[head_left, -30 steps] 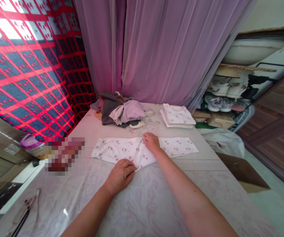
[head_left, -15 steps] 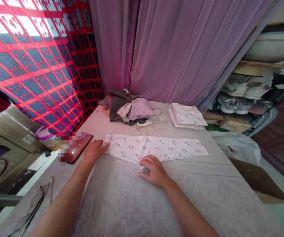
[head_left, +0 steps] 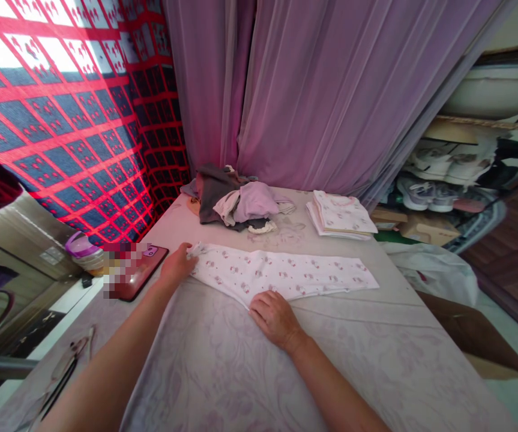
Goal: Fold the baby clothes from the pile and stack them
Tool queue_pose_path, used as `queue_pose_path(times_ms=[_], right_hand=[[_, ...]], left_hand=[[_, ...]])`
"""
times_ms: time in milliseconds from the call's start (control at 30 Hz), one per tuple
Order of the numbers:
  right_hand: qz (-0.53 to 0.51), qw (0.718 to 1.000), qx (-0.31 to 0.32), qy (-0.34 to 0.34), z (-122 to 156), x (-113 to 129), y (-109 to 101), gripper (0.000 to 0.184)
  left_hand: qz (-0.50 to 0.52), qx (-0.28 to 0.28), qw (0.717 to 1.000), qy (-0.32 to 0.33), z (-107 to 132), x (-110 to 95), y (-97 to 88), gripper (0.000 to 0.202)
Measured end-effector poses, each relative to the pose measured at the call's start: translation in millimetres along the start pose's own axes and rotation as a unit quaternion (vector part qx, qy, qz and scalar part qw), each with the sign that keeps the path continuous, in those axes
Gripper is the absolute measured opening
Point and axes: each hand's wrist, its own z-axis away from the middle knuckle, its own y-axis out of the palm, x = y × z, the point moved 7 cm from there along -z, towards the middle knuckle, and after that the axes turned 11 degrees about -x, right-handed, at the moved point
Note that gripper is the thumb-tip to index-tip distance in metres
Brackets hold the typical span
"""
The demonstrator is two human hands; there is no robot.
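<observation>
A long white garment (head_left: 281, 276) with a small pink print lies folded into a strip on a pale pink patterned bedsheet (head_left: 222, 378). My left hand (head_left: 177, 264) grips the strip's left end, its fingers bunching the corner. My right hand (head_left: 274, 321) lies flat on the strip's lower edge, near the middle. Behind the strip are a loose heap of grey, lilac and white clothes (head_left: 236, 201) and, to the right, a neat stack of folded white printed garments (head_left: 342, 215). Neither hand touches these.
A phone in a red case (head_left: 139, 270), partly blurred out, lies just left of my left hand. Glasses (head_left: 67, 363) rest near the sheet's left edge. Purple curtains (head_left: 331, 90) hang behind. A shoe rack (head_left: 439, 174), white plastic bag (head_left: 430, 273) and cardboard box (head_left: 470, 330) stand right.
My hands have moved from the cloth's middle to its left end and lower edge. The cloth now lies as a longer, narrower strip, and my left hand has closed on its corner.
</observation>
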Motion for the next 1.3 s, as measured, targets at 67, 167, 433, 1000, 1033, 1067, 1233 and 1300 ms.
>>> queue_pose_path(times_ms=[67,167,433,1000,1033,1067,1233,1300], right_hand=[[-0.027,1.0,-0.004,0.007,-1,-1,-2,0.021],[-0.05,0.997,-0.034,0.051,-15,-18,-11,0.025],[0.122,0.967,0.024,0.222,-93,-100,-2,0.029],[0.115,0.986,0.019,0.116,-73,-96,2,0.022],[0.116,0.982,0.018,0.147,-76,-101,3,0.027],[0.119,0.977,0.026,0.174,-80,-107,5,0.03],[0.117,0.969,0.108,0.191,-98,-115,21,0.025],[0.129,0.964,0.107,0.207,-100,-119,24,0.026]], left_hand=[[-0.023,-0.053,0.998,0.033,5,-7,-5.3,0.054],[-0.026,-0.142,0.977,0.155,19,-37,-10.2,0.049],[0.014,-0.038,0.931,0.362,53,-92,49.9,0.045],[-0.036,-0.087,0.935,0.343,65,-84,57.0,0.052],[-0.04,-0.086,0.936,0.34,65,-83,56.8,0.053],[-0.042,-0.087,0.937,0.336,65,-83,56.7,0.053],[-0.045,-0.096,0.939,0.327,64,-82,57.1,0.054],[-0.044,-0.096,0.939,0.328,64,-83,57.9,0.057]])
